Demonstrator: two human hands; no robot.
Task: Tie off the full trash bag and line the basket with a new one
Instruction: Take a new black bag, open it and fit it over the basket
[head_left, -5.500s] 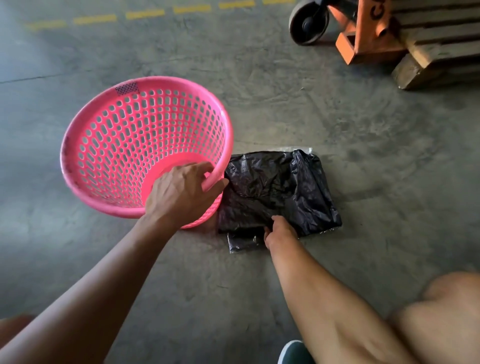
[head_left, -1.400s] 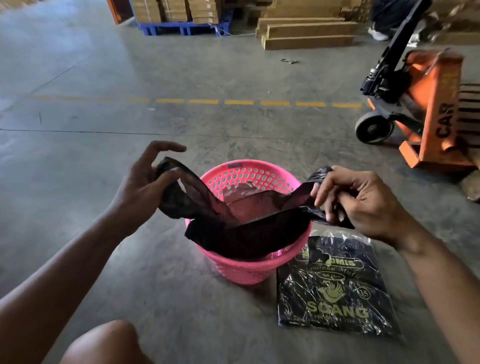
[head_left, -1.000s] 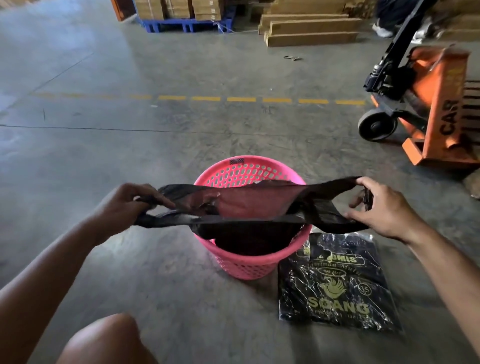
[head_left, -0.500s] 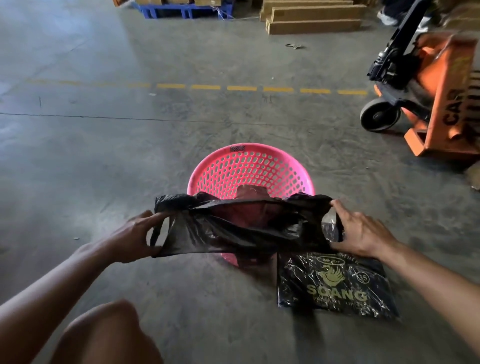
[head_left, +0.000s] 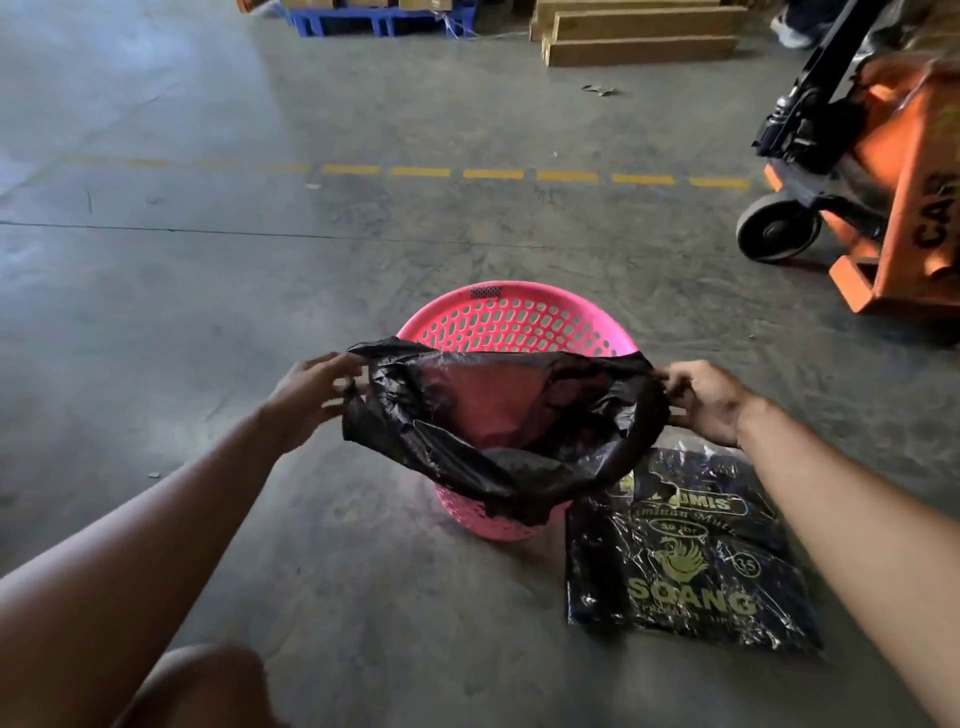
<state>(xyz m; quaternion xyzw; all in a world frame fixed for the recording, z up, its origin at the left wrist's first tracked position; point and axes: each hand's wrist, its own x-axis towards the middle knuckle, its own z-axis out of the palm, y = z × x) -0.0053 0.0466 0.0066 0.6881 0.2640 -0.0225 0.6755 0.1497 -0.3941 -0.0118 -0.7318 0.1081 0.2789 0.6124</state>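
A pink perforated basket (head_left: 519, 322) stands upright on the concrete floor in front of me. A thin black trash bag (head_left: 467, 457) hangs open over its mouth, its near edge draped down the basket's front. My left hand (head_left: 311, 395) pinches the bag's left rim, and my right hand (head_left: 701, 400) grips its right rim, so the opening is stretched wide. The basket's pink inside shows through the bag. The far rim of the basket is uncovered. No full trash bag is in view.
A flat black pack of bags (head_left: 691, 561) with gold lettering lies on the floor right of the basket. An orange pallet jack (head_left: 883, 182) stands at the far right. Wooden planks (head_left: 639, 36) and a blue pallet (head_left: 374, 21) sit far back. My knee (head_left: 197, 686) is at the bottom left.
The bag, stretched flat between my hands a second ago, has opened into a wide mouth and dropped lower over the basket. My hands have moved further apart to its two sides.
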